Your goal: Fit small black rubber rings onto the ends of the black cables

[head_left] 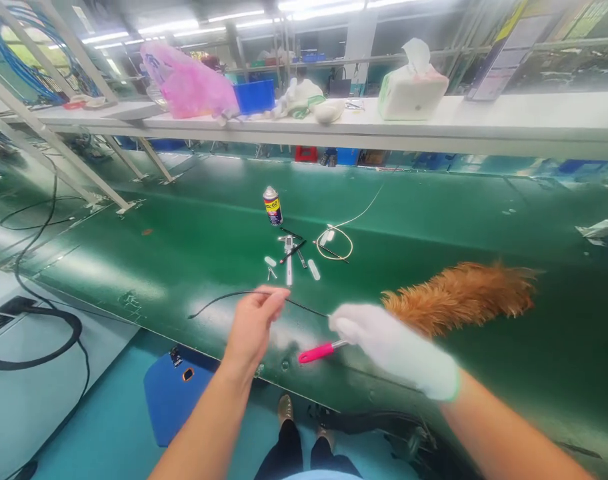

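My bare left hand (257, 323) pinches a thin black cable (219, 298) that runs left across the green belt (184, 247). My right hand (391, 347), in a white glove, holds the other end of the same cable near its fingertips. A pink-handled tool (317, 352) lies just below the gloved hand, and a brown feather duster (459, 293) rests behind it. Farther out on the belt stand a small spray can (273, 205), several small metal parts (289, 257) and a looped white wire (337, 240).
A white shelf (509, 123) spans the back, carrying a pink plastic bag (189, 87), a blue bin (254, 95), cloths and a tissue box (413, 90). Thick black cables (34, 333) lie on the grey bench at left. A blue stool (171, 393) stands below the belt's edge.
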Demonstrator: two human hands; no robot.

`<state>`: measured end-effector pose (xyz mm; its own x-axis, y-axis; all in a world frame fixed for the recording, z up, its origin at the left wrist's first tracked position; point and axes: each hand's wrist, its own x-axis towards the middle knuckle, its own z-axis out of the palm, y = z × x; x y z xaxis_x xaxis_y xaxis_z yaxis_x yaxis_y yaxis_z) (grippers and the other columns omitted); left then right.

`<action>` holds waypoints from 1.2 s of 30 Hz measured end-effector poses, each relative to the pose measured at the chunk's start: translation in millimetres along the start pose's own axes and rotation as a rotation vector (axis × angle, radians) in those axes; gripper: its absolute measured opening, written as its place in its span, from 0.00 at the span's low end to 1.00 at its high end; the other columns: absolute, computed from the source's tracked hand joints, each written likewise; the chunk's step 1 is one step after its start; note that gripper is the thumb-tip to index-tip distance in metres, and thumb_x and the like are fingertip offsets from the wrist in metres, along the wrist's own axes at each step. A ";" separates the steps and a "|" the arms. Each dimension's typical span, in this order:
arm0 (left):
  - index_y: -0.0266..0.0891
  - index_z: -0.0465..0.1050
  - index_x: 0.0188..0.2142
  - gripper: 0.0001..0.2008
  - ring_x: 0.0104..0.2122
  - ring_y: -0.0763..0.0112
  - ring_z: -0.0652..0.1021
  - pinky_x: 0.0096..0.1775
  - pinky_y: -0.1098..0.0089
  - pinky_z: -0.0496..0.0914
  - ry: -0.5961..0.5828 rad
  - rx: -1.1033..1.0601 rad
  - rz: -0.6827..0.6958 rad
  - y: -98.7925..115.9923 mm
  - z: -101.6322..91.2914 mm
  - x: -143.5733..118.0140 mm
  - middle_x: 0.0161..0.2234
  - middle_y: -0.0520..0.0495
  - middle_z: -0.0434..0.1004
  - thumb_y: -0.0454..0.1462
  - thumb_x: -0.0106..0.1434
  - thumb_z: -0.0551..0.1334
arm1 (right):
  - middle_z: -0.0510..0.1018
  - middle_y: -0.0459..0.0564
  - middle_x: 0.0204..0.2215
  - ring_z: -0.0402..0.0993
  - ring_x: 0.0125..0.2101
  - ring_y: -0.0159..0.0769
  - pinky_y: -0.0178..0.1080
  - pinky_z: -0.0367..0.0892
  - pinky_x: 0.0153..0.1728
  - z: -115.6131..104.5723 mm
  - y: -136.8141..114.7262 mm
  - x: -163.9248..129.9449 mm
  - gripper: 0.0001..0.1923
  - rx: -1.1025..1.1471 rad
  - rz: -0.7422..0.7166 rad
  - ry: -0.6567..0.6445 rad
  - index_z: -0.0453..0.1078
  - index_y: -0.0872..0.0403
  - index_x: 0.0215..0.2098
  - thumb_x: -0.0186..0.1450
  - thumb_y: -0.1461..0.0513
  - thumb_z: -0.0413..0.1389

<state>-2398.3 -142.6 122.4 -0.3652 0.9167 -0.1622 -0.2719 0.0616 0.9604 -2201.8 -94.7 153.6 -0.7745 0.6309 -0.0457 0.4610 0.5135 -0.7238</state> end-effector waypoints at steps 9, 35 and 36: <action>0.34 0.77 0.29 0.08 0.22 0.81 0.63 0.25 0.78 0.57 -0.002 0.013 0.008 -2.3 1.5 1.1 0.21 0.53 0.68 0.38 0.51 0.68 | 0.67 0.46 0.26 0.59 0.26 0.30 0.33 0.57 0.29 3.7 -1.0 7.3 0.14 -0.174 -0.110 0.040 0.63 0.56 0.28 0.69 0.66 0.41; 0.32 0.77 0.28 0.10 0.21 0.83 0.67 0.22 0.82 0.61 0.111 -0.214 0.023 40.3 -85.4 25.9 0.22 0.52 0.70 0.35 0.47 0.71 | 0.80 0.50 0.33 0.76 0.36 0.45 0.39 0.73 0.33 -32.6 9.2 -74.4 0.15 0.009 0.302 0.145 0.74 0.44 0.37 0.64 0.53 0.46; 0.32 0.77 0.31 0.11 0.22 0.82 0.68 0.23 0.81 0.63 0.099 -0.230 0.002 33.3 -82.6 23.2 0.24 0.50 0.71 0.37 0.49 0.71 | 0.80 0.51 0.33 0.76 0.35 0.46 0.40 0.73 0.33 -32.4 8.9 -72.9 0.15 0.019 0.279 0.156 0.74 0.43 0.38 0.64 0.53 0.46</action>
<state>-2489.4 -151.9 131.8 -0.4482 0.8729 -0.1930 -0.4623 -0.0414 0.8858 -2127.2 -117.4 172.8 -0.5429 0.8281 -0.1394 0.6371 0.2980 -0.7109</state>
